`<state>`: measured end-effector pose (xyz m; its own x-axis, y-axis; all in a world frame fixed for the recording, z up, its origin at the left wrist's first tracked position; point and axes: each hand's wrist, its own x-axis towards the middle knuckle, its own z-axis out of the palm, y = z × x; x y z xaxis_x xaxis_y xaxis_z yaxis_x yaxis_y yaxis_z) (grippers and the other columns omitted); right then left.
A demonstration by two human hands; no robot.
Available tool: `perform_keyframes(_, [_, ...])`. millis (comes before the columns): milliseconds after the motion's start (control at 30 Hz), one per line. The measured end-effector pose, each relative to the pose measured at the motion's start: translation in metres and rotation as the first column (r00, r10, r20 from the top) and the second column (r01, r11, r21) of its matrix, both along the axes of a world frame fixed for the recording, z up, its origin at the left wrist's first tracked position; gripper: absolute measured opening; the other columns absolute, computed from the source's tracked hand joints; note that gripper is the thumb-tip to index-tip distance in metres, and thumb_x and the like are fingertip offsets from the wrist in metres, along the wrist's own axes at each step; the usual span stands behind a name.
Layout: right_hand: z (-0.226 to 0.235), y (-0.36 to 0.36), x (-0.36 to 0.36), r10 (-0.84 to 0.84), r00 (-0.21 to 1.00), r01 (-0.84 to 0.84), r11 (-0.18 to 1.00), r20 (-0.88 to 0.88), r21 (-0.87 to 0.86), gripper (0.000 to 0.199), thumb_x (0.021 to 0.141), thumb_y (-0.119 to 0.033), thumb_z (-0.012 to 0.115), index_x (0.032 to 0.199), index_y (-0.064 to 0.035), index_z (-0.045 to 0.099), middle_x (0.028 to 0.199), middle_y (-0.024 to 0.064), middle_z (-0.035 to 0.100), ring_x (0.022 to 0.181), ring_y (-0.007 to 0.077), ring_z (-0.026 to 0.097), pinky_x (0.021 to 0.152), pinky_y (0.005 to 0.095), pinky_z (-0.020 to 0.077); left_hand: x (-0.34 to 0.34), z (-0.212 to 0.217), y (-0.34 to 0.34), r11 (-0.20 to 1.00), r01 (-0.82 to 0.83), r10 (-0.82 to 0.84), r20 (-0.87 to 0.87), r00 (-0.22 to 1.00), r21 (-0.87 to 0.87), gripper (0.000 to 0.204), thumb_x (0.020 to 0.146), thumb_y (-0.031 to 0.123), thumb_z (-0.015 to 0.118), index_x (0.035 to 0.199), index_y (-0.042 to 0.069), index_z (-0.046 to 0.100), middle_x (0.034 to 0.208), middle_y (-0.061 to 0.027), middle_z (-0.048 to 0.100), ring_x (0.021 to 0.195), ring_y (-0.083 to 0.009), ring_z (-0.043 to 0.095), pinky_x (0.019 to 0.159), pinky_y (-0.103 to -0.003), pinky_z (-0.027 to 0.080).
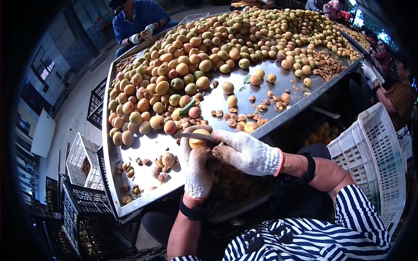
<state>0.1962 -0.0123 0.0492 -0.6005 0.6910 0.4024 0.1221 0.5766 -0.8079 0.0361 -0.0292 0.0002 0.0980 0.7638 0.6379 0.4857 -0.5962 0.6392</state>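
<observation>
My left hand (197,172), in a white work glove with browned fingers, is closed round a yellow apricot (199,142) at the table's near edge. My right hand (252,153), gloved the same way, grips a small curved knife (188,135). Its dark blade lies across the top of the apricot and points left; the handle is hidden in my fingers. Just beyond my hands, brown apricot pits (237,119) lie scattered on the metal table (213,102). A big heap of yellow, orange and greenish apricots (174,65) covers much of it.
A raised metal rim (300,106) edges the table. White plastic crates stand at the right (370,148) and left (82,161), black crates (82,209) at the lower left. Apricots (320,132) sit below the table's right side. Across the table a gloved co-worker (141,21) works; others are farther right.
</observation>
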Motion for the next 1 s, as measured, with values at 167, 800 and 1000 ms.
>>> perform_keyframes(167, [0.022, -0.003, 0.011, -0.144, 0.989, 0.129, 0.945, -0.029, -0.301, 0.032, 0.086, -0.018, 0.060, 0.109, 0.0017, 0.050, 0.076, 0.0057, 0.058, 0.063, 0.0105, 0.053, 0.058, 0.0268, 0.0457, 0.014, 0.024, -0.002, 0.848, 0.428, -0.032, 0.775, 0.632, -0.314, 0.029, 0.081, 0.012, 0.047, 0.109, 0.006, 0.050, 0.089, -0.0048, 0.053, 0.075, -0.0125, 0.050, 0.062, -0.023, 0.039])
perform_keyframes(800, [0.013, 0.022, 0.031, -0.089, 0.986, 0.079, 0.994, 0.139, 0.073, 0.050, 0.081, -0.023, 0.063, 0.123, -0.0018, 0.046, 0.096, 0.0140, 0.064, 0.091, 0.0233, 0.062, 0.081, 0.0323, 0.0472, 0.017, 0.002, -0.005, 0.464, 0.749, 0.011, 0.849, 0.528, -0.472, 0.029, 0.092, 0.029, 0.047, 0.110, 0.007, 0.054, 0.087, 0.0006, 0.060, 0.062, -0.0028, 0.052, 0.049, -0.015, 0.034])
perform_keyframes(1000, [0.011, 0.020, 0.022, -0.203, 0.976, 0.174, 0.947, -0.081, -0.272, 0.031, 0.085, -0.021, 0.056, 0.106, 0.0010, 0.052, 0.080, 0.0089, 0.061, 0.072, 0.0159, 0.058, 0.065, 0.0282, 0.0449, 0.030, 0.021, -0.013, 0.568, 0.606, -0.007, 0.734, 0.680, -0.557, 0.036, 0.086, 0.026, 0.052, 0.117, 0.009, 0.047, 0.086, 0.0014, 0.055, 0.067, -0.0033, 0.051, 0.052, -0.014, 0.035])
